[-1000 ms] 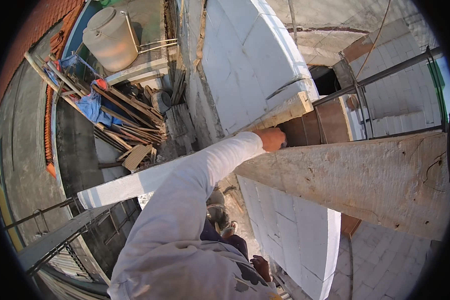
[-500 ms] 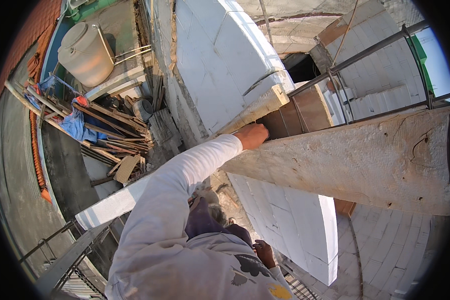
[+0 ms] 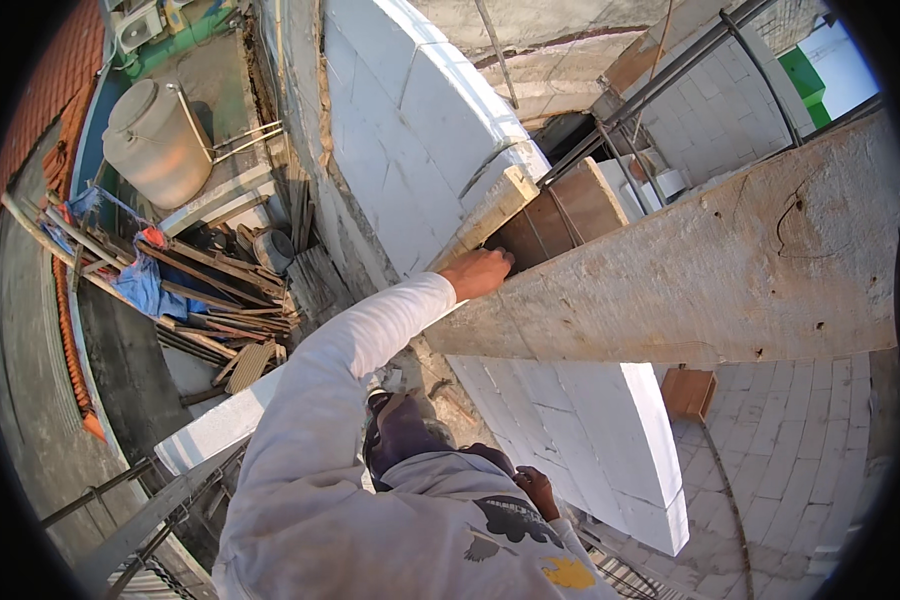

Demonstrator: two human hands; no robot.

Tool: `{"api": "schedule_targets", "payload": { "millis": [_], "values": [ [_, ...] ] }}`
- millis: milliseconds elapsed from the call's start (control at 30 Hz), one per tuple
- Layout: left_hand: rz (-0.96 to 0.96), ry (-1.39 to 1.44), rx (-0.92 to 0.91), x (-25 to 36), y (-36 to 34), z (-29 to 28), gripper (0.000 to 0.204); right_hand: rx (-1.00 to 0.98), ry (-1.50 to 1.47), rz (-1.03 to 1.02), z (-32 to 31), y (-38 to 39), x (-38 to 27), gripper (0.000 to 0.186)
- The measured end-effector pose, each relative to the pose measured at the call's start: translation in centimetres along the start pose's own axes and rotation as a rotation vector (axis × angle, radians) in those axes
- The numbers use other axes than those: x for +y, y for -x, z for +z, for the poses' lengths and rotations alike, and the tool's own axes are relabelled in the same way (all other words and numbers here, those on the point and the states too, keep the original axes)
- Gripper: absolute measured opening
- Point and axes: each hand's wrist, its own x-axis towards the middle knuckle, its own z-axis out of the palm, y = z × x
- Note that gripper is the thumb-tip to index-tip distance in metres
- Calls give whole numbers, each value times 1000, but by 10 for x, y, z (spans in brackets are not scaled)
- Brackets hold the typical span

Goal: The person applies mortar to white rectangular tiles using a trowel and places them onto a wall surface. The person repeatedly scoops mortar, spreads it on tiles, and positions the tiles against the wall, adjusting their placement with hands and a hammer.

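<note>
My left arm reaches forward, and my left hand (image 3: 478, 272) is closed at the near end of a gap between two boards. A wide, pale, rough wooden board (image 3: 690, 255) runs off to the right from beside it. A narrower yellowish board (image 3: 492, 212) stands on the gap's other side, with a brown panel (image 3: 545, 228) and thin wires between the two. The fingertips are hidden, so what they grip cannot be seen. My right hand (image 3: 536, 490) is held close to my body, fingers curled; whatever is in it is too small to make out.
White block walls stand ahead (image 3: 420, 110) and below the board (image 3: 580, 430). Steel bars (image 3: 660, 85) run toward the upper right. Scrap timber (image 3: 225, 300) and a water tank (image 3: 155, 145) lie down to the left. A block floor (image 3: 780, 440) shows far below.
The view has shifted, so the wide board now slopes up more steeply to the right. My left hand stays by the gap; my right hand remains curled near my body.
</note>
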Motion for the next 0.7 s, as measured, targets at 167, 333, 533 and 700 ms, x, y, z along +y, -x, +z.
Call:
{"api": "schedule_targets", "payload": {
  "millis": [167, 333, 533, 700],
  "values": [
    [-241, 57, 280, 8, 34, -26, 23, -2, 195, -176, -18, -23, -26, 29],
    [-217, 125, 825, 54, 113, -48, 18, 42, -55, -191, -27, -48, -126, 29],
    [-219, 610, 626, 174, 204, -62, 16, 701, 317, -1053, -90, -19, -336, 51],
    [-294, 765, 760, 250, 250, -61, 17, 54, 133, -1102, -112, 1, -354, 37]
  ]
}}
